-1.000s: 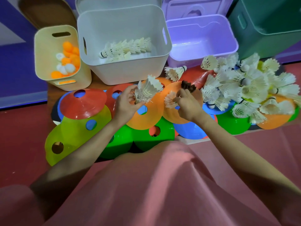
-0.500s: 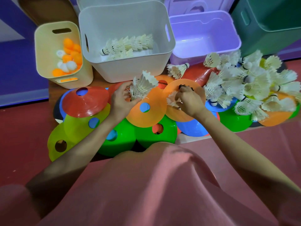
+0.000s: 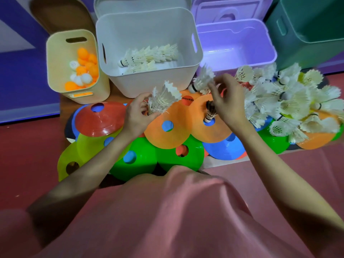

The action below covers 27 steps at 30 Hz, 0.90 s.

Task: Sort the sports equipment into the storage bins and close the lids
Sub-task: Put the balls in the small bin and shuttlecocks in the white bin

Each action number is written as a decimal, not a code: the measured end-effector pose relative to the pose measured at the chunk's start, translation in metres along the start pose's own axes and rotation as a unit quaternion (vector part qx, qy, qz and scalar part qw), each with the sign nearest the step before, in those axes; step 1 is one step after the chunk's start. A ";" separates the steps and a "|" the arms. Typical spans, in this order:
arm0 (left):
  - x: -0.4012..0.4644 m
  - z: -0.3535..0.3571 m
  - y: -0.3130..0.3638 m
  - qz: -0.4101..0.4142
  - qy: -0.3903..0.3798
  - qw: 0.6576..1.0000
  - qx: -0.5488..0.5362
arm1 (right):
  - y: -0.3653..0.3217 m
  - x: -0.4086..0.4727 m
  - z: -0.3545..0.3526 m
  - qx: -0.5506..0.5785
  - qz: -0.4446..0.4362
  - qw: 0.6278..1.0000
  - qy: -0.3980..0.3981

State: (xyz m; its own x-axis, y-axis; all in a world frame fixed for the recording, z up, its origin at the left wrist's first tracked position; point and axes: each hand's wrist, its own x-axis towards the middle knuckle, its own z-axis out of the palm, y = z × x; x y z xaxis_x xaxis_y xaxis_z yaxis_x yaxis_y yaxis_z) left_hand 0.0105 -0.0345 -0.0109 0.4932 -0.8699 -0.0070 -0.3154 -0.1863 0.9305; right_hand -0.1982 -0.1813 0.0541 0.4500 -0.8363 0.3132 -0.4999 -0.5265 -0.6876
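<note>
Left hand [image 3: 136,116] gripping nested shuttlecock stack [image 3: 162,98], axis tilted up-right | right hand [image 3: 226,101] pinching one white shuttlecock [image 3: 203,79] | white bin [image 3: 149,51] just beyond both, left nearer.

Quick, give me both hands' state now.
Left hand: grips a stack of shuttlecocks.
Right hand: fingers pinch one shuttlecock.
</note>
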 end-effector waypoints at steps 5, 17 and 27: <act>0.011 -0.004 0.008 0.012 0.000 1.000 0.009 | -0.031 0.013 0.004 0.091 0.000 0.996 0.007; 0.106 -0.026 0.058 0.117 0.022 0.988 0.103 | -0.040 0.090 0.033 0.111 -0.027 0.993 -0.029; 0.234 0.006 0.021 -0.004 -0.114 0.992 0.062 | -0.006 0.168 0.089 -0.054 0.039 0.997 -0.043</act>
State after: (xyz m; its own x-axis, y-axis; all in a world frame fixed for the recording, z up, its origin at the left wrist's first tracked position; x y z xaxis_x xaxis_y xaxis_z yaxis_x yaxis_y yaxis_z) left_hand 0.1143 -0.2444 0.0053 0.3047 -0.9462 -0.1089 -0.4176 -0.2355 0.8776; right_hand -0.0537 -0.3050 0.0528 0.4655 -0.8621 0.2004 -0.6113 -0.4769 -0.6315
